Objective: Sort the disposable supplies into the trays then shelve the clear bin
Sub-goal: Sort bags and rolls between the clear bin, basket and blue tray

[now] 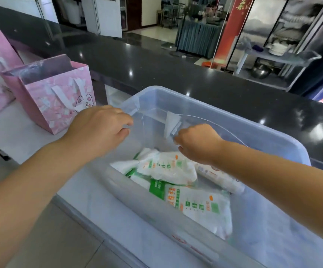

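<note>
Both forearms reach forward from the near edge of the view over the clear bin, which sits on a pale worktop against a dark counter. Left hand and right hand each pinch a transparent plastic bag, fingers curled closed on its top edge, stretched between them above the bin's far left corner. White packets with green print lie on the bin floor beneath the hands. Two pink gift bags stand near the worktop's left edge. No trays are in view. By my judgement the sorting is just starting: one item is being lifted out. Next it needs carrying clear of the rim and over to a tray, wherever those stand
</note>
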Motion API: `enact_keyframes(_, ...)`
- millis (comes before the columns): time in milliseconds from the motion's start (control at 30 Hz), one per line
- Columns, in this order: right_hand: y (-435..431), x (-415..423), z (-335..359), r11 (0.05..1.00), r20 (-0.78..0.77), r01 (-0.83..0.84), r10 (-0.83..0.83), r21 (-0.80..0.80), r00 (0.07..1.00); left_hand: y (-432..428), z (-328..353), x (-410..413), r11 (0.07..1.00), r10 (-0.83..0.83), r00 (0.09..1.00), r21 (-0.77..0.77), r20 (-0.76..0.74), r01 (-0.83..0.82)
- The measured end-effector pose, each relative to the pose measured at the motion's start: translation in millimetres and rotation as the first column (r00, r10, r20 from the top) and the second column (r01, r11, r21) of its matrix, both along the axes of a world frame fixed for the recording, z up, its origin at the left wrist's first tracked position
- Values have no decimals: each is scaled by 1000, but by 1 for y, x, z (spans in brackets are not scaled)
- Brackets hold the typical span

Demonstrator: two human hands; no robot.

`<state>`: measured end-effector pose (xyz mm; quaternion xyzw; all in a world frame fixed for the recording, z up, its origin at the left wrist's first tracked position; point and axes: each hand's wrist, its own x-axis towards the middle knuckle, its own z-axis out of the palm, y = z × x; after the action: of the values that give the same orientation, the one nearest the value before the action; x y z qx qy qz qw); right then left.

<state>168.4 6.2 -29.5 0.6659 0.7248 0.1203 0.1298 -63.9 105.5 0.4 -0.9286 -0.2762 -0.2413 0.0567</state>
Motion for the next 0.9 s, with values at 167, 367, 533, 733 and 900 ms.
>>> enact_keyframes(167, 34, 8, -54, 972, -126, 111, -139, -206, 982, 38, -5, 5, 989, -148, 988, -34, -42, 146)
enact_keyframes(367, 58, -32, -107, 997, -458, -22, -16, -79, 889, 68, -3, 14, 946, -313, 942, 53, -123, 321)
enact_keyframes(533, 78, -55, -115, 999, -574, -26, 44, 39, 817, 82, -8, 21, 936, -349, 927, 8, -137, 353)
enact_keyframes(733, 72, -41, -73, 999, -378, -54, 51, 1, 925, 86, -7, 28, 940, -337, 928, -1, -157, 341)
enact_keyframes(900, 48, -23, -25, 992, -365, 103, -123, -72, 923, 77, -15, 55, 901, -424, 801, -287, -422, 326)
